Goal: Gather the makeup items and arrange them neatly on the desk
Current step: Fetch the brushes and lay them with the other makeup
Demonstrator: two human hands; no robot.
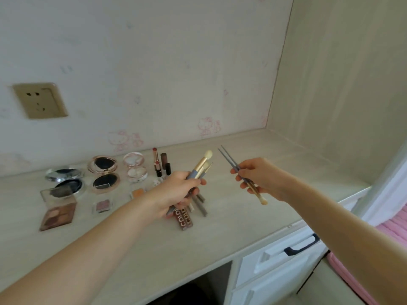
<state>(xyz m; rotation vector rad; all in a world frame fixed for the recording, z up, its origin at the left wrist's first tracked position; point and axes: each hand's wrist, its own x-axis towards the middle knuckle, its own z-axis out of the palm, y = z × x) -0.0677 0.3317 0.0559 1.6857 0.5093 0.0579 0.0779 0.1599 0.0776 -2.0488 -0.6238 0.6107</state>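
Note:
My left hand (176, 192) grips a bunch of makeup brushes (201, 167) with gold ferrules and pale tips pointing up, above the desk (253, 208). My right hand (257, 177) pinches two thin brushes (229, 158), their grey handles pointing up-left and a bristle tip (263, 202) hanging below the hand. On the desk lie open compacts (103, 175), eyeshadow palettes (58, 213), upright lipsticks (157, 165) and brown tubes (184, 219) partly hidden under my left hand.
A wall socket (39, 101) sits on the back wall at left. A side panel closes the desk on the right. White drawers with a dark handle (301, 245) are below the desk edge. Pink fabric (392, 234) lies at far right.

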